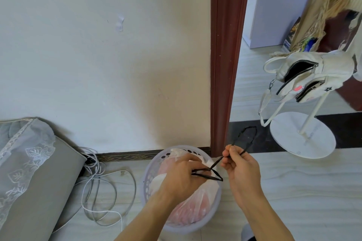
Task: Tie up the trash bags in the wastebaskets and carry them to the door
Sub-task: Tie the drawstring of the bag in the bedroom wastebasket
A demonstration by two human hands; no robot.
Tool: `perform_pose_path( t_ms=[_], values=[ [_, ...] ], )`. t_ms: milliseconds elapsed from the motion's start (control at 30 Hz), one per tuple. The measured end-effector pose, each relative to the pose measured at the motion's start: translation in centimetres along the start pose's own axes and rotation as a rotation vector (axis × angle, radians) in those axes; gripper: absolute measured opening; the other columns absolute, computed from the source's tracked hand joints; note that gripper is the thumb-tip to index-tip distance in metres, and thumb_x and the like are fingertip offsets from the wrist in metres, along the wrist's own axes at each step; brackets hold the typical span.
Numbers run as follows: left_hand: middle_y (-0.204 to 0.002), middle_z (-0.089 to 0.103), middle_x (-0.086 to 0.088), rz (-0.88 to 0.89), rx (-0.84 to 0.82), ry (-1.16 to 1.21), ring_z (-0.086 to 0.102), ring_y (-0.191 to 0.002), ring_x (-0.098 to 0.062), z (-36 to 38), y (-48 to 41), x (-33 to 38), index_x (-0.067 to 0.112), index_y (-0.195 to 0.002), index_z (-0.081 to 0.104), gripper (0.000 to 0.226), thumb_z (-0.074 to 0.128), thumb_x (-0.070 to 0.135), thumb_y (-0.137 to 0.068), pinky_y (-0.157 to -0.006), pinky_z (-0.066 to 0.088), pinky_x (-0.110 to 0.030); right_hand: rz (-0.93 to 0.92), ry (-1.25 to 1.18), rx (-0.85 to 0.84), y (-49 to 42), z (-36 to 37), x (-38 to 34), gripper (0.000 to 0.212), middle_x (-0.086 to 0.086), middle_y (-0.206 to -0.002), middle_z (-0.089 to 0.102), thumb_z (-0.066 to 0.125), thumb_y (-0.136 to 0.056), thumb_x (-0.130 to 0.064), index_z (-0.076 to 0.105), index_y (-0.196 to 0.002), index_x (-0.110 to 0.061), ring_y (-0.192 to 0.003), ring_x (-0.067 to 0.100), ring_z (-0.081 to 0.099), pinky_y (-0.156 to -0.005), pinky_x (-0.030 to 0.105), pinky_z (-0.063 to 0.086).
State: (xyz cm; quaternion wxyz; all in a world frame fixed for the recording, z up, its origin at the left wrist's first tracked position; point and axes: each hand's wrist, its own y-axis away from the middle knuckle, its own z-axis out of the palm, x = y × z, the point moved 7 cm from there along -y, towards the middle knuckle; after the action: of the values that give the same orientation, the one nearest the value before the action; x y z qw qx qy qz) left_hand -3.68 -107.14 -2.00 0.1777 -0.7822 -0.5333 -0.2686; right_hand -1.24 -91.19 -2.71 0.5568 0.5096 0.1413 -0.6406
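The trash bag [195,207], thin and see-through with pinkish contents, sits inside the pale perforated wastebasket [146,188], directly under your hands. Its black drawstring [216,162] is pulled out of the bag's mouth and crosses over the bunched plastic between your two hands.

Your left hand [182,174] is low over the mouth of the bag, back of the hand up, with the fingers curled down onto the gathered plastic. Two strands of the drawstring come out from under those fingers. Your right hand [241,170] is just beside the basket's right rim and a little higher. Its thumb and forefinger pinch the string while the other fingers curl loosely. Beyond that pinch, a long loop of string stands up and to the right, free of the bag.

The wastebasket stands on the pale floor [303,191], close against the white wall [98,64] and just left of the dark red door frame [225,64]. To its left, a tangle of white and grey cables [101,188] lies on the floor. Past them is a grey cushion [39,182] with a lace cover. To the right, in the doorway, a white stand [302,135] with a round base carries a white bag [305,76] with open zips.
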Motion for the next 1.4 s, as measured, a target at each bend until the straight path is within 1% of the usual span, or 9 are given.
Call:
perform_pose_path(
  t_ms=[267,367,467,767,833,933,1100,1267,1400],
  values=[
    [-0.095,0.062,0.008,-0.165,-0.024,0.116,0.049,-0.084,0.014,0.2,0.3,-1.2,0.029,-0.083,0.075,0.013,0.072,0.042,-0.080,-0.068,0.032,-0.002,0.001,0.086,-0.085,-0.3,0.0,0.6,0.014,0.008,-0.081,0.071,0.058,-0.096,-0.011,0.070,-0.090,-0.008,-0.069,0.016,0.059,-0.071,0.031,0.053],
    [-0.094,0.064,0.008,-0.202,-0.042,0.169,0.056,-0.086,0.002,0.2,0.4,-1.7,0.034,-0.073,0.070,0.009,0.074,0.041,-0.078,-0.070,0.036,-0.009,-0.060,0.342,-0.136,0.4,-0.6,1.9,0.009,0.001,-0.088,0.071,0.063,-0.094,-0.025,0.071,-0.093,-0.022,-0.081,0.016,0.063,-0.079,0.036,0.050],
    [-0.092,0.067,0.010,-0.208,-0.051,0.220,0.060,-0.091,-0.004,0.1,0.2,-2.1,0.033,-0.080,0.076,0.009,0.074,0.041,-0.076,-0.082,0.048,-0.024,-0.059,0.490,-0.163,1.7,-0.9,4.3,0.011,-0.013,-0.096,0.073,0.061,-0.094,-0.031,0.071,-0.098,-0.031,-0.085,-0.004,0.066,-0.076,0.023,0.047],
    [-0.082,0.067,0.019,-0.146,-0.119,0.243,0.063,-0.083,0.003,-0.1,-0.2,-1.3,0.025,-0.087,0.079,0.009,0.078,0.022,-0.079,-0.082,0.050,-0.015,-0.187,0.422,-0.271,1.7,0.8,5.7,0.044,-0.007,-0.124,0.066,0.045,-0.093,0.014,0.072,-0.111,-0.015,-0.112,-0.004,0.060,-0.088,0.008,0.046],
    [-0.084,0.063,0.020,-0.160,-0.103,0.186,0.059,-0.082,0.006,-0.7,0.0,-1.6,0.027,-0.089,0.078,0.009,0.076,0.030,-0.081,-0.079,0.043,-0.008,-0.253,0.504,-0.263,1.7,0.6,6.1,0.043,-0.016,-0.122,0.066,0.051,-0.094,0.009,0.072,-0.108,-0.026,-0.117,-0.003,0.057,-0.090,0.006,0.044],
    [-0.089,0.065,0.009,-0.164,-0.099,0.110,0.059,-0.089,-0.004,-1.4,0.1,-1.9,0.025,-0.081,0.073,0.019,0.071,0.044,-0.083,-0.080,0.046,-0.025,-0.368,0.687,-0.219,2.2,0.8,6.0,0.035,-0.039,-0.119,0.056,0.063,-0.093,-0.012,0.067,-0.100,-0.046,-0.116,-0.011,0.050,-0.088,0.010,0.045],
    [-0.088,0.065,0.005,-0.163,-0.126,0.016,0.059,-0.090,-0.013,-1.6,0.2,-1.7,0.032,-0.074,0.067,0.023,0.066,0.054,-0.081,-0.077,0.047,-0.033,-0.387,0.698,-0.195,2.0,2.0,4.9,0.033,-0.046,-0.106,0.057,0.068,-0.088,-0.008,0.069,-0.088,-0.041,-0.108,-0.010,0.054,-0.085,0.008,0.046],
    [-0.081,0.063,0.008,-0.194,-0.129,0.035,0.061,-0.078,-0.014,-1.7,0.3,-2.3,0.036,-0.084,0.071,0.021,0.064,0.055,-0.082,-0.076,0.052,-0.043,-0.316,0.678,-0.201,1.6,2.3,4.4,0.031,-0.019,-0.095,0.071,0.068,-0.089,-0.009,0.069,-0.086,-0.040,-0.090,0.001,0.065,-0.072,0.007,0.047],
    [-0.074,0.066,0.009,-0.301,-0.028,0.283,0.057,-0.059,-0.003,-3.5,0.7,-1.8,0.031,-0.077,0.072,0.042,0.044,0.054,-0.097,-0.060,0.051,-0.022,-0.247,0.604,-0.152,1.8,2.2,4.5,0.015,-0.022,-0.085,0.074,0.061,-0.095,-0.023,0.071,-0.088,-0.031,-0.084,-0.007,0.065,-0.072,0.011,0.049]
  ],
)
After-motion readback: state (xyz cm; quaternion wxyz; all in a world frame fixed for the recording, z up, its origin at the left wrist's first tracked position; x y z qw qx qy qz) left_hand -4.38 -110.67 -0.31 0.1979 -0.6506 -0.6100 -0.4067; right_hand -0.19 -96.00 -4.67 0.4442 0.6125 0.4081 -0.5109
